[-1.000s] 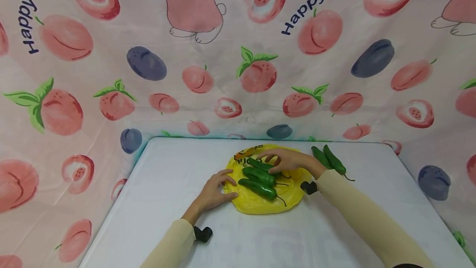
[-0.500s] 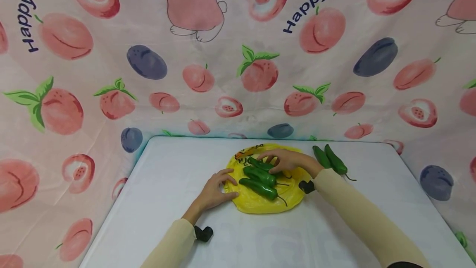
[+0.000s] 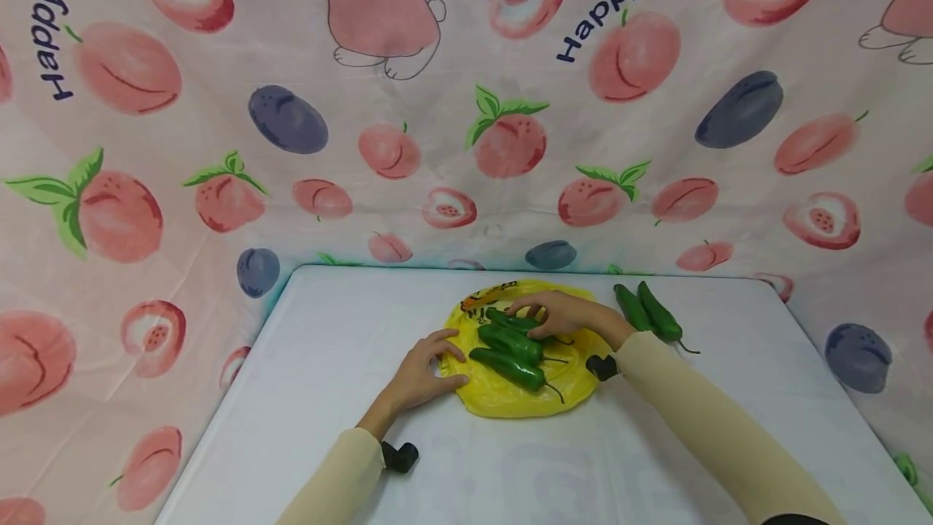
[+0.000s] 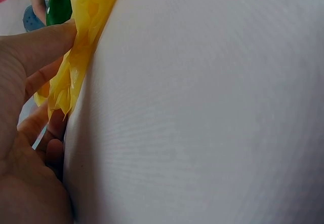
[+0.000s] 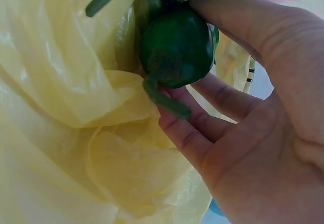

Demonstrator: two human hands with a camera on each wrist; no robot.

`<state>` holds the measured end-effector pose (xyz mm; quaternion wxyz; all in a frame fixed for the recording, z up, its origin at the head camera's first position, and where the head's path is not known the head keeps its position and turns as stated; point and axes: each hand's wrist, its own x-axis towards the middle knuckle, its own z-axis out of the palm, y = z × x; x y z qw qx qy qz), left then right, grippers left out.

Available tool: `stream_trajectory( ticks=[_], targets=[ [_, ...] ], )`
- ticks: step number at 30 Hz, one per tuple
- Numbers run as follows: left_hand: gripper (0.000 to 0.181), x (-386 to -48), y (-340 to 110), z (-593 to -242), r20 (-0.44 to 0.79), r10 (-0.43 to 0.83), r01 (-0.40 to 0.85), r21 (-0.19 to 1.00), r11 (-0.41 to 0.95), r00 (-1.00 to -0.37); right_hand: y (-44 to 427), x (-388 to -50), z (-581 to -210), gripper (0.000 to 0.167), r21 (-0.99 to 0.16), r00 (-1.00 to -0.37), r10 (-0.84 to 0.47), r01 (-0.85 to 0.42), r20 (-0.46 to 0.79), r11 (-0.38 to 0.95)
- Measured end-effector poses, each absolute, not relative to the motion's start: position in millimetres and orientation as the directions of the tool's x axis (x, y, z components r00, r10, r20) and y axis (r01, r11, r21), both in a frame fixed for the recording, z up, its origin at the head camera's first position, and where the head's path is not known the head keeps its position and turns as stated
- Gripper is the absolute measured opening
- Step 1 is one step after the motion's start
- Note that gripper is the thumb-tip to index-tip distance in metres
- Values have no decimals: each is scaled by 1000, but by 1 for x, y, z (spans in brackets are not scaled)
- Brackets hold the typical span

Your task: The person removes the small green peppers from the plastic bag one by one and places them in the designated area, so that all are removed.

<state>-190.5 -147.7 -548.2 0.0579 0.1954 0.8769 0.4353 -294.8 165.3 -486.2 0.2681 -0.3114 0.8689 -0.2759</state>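
Three green peppers lie on a yellow plastic bag [image 3: 488, 399] in the head view. My right hand [image 3: 557, 314] reaches over from the right and grips the farthest pepper [image 3: 510, 321]; in the right wrist view, thumb and fingers stand on opposite sides of this pepper [image 5: 177, 44], its stem turned to the camera. The middle pepper [image 3: 510, 343] and nearest pepper [image 3: 508, 369] lie beside it. With bent fingers, my left hand [image 3: 423, 371] holds the bag's left edge. The left wrist view shows its thumb against the gathered yellow plastic [image 4: 81, 51], other fingers partly hidden behind.
Two more green peppers [image 3: 632, 309] [image 3: 659, 314] lie side by side on the white table [image 3: 328, 330], right of the bag near the back edge. A fruit-print cloth [image 3: 437, 104] hangs behind and beside the table.
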Motion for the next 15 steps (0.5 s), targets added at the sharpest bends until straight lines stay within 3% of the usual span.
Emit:
stream_trajectory(
  ticks=[15],
  targets=[
    [22,-191,-147,-548,83,398,306,786,537,-913,166,-291,-484,43,-650,-654,-710,-424,-261,630]
  ],
)
